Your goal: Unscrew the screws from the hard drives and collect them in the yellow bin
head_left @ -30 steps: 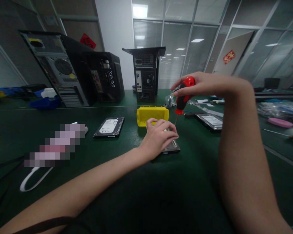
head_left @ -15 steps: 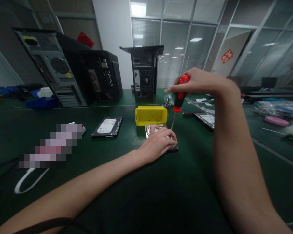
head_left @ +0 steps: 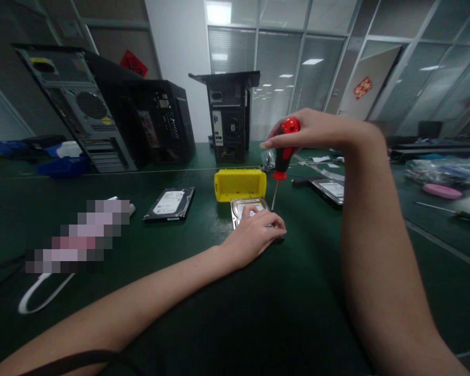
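Note:
My left hand lies over a silver hard drive on the green table, its fingers curled around the drive and covering much of it. Above and to the right, my right hand grips the red and black handle of a screwdriver. The shaft points down, leaning slightly, and its tip reaches the drive's right side by my left fingers; the exact contact point is hidden. Directly behind the drive stands a yellow tray with small dark bits inside.
Another hard drive lies to the left, and one more at the right. Computer cases stand at the back. A blue bin is at the left. Plastic bags and a pink object lie far right.
The screwdriver and my right fingers have shifted slightly left, and the screwdriver's tilt has changed a little. My left hand still rests on the drive. The whole view has moved slightly.

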`<state>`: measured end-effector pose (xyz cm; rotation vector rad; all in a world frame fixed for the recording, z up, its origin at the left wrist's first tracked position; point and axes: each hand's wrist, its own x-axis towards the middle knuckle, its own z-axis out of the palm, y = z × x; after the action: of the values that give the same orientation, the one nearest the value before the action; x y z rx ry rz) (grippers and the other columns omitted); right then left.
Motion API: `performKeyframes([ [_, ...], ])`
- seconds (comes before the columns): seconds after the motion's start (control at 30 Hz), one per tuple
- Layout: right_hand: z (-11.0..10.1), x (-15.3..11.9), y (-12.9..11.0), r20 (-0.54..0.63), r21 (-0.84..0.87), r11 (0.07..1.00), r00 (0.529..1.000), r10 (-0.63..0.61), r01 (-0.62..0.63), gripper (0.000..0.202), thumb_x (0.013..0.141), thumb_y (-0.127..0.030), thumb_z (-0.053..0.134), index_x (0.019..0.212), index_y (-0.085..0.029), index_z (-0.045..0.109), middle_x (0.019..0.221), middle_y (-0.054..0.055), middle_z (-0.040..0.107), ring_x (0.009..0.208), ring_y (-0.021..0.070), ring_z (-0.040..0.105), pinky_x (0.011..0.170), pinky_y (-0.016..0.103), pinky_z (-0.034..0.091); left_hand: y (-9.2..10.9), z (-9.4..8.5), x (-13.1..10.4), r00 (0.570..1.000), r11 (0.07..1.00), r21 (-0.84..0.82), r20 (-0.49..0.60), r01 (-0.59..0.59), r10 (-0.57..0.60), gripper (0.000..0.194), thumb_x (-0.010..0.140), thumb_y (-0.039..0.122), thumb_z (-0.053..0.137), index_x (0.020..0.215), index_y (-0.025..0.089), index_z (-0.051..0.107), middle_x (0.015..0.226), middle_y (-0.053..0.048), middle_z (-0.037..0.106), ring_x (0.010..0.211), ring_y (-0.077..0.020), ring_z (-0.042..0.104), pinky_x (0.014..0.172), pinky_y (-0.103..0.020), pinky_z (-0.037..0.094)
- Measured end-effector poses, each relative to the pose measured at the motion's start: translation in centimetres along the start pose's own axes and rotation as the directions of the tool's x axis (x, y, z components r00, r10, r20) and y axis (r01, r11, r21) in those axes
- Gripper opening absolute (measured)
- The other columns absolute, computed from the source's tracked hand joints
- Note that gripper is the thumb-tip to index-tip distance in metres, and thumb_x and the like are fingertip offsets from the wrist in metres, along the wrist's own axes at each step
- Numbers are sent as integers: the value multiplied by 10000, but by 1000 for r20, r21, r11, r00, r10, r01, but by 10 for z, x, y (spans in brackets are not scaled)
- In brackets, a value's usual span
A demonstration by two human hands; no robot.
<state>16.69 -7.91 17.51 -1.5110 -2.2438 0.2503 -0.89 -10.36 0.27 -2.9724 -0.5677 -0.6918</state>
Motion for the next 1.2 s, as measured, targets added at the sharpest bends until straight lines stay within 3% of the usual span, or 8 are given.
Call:
performKeyframes([
  [0.17,0,0,0,4,5,1000,1000,6,-6,439,690,-486,674,998,-173,696,908,93,691,881,259,636,766,392,532,0,4,-1,994,981,166,-27,-103,109,241,967,148,398,1070,166,616,1149,-60,626,1054,-181,549,928,-404,249],
  [0.4,0,-1,-2,19,-2,1000,1000,4,-4,465,686,-507,670,1009,-173,692,915,96,692,892,264,636,784,399,528,-1,5,-2,991,983,135,-34,-123,128,260,972,140,378,1089,160,610,1160,-69,629,1035,-174,559,939,-398,252],
  [0.6,0,-3,-2,15,-8,1000,1000,-7,8,454,691,-502,663,1021,-192,692,927,83,692,928,271,630,791,399,528,8,4,-2,998,996,-84,-36,40,-44,212,945,194,468,1058,205,648,1103,-39,640,1012,-180,559,877,-373,308],
  [0.9,1,-5,-4,5,8,999,999,-33,33,468,698,-522,661,1034,-198,703,913,77,692,946,274,626,792,391,529,5,8,0,980,939,-300,-53,167,-191,166,907,218,550,981,208,699,1040,-28,651,1006,-182,551,880,-371,371],
  [1.07,2,-5,-5,3,-14,999,999,-39,39,547,693,-592,648,1048,-178,694,916,84,683,920,261,629,794,384,526,6,6,7,934,891,-303,-4,338,-356,134,884,292,591,918,282,720,1062,26,665,1031,-202,528,863,-399,349],
  [1.2,2,-6,-6,3,-7,999,999,-49,49,526,705,-583,649,1043,-182,692,930,84,677,925,259,626,800,378,524,7,6,8,922,880,-294,17,374,-386,145,884,332,586,912,306,726,1073,32,662,1035,-213,515,840,-390,342],
])
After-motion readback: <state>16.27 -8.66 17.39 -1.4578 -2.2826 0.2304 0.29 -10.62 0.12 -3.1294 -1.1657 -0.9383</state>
